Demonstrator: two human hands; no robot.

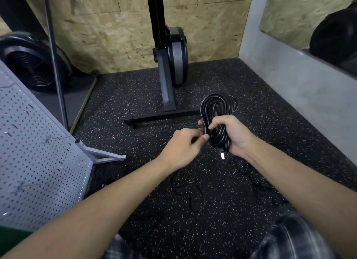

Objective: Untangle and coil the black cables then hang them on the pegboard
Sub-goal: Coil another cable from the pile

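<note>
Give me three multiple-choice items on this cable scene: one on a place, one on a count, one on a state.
1. Where is the grey perforated metal pegboard?
A) left
B) right
C) straight ahead

2. How many hands touch the black looped rubber cable coil?
A) none
B) one
C) two

3. What state is that coil in?
A) dropped
B) held up
C) hung on the pegboard

Answers:
1 A, it fills the left edge of the view.
2 C, the right hand grips the coil and the left hand pinches its side.
3 B, the right hand's grip carries it, apart from the pegboard.
</note>
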